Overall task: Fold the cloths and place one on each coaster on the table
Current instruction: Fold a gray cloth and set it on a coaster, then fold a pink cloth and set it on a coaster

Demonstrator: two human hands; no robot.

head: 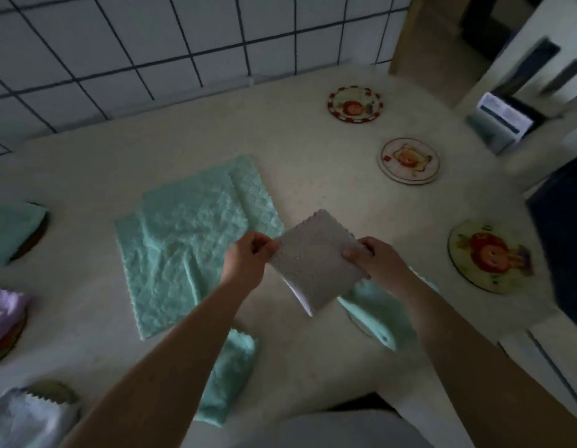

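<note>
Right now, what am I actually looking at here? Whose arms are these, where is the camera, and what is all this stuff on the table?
There is no machine here: a person wears a camera on the head, so this one picture looks down along their own bare arms. The left hand and right hand each pinch an edge of a folded pale grey cloth, held above the table. Below it lies an unfolded mint green cloth. Three round picture coasters at the right are bare. At the left edge, folded cloths already sit on other coasters. The job is to put one folded cloth on each coaster.
</note>
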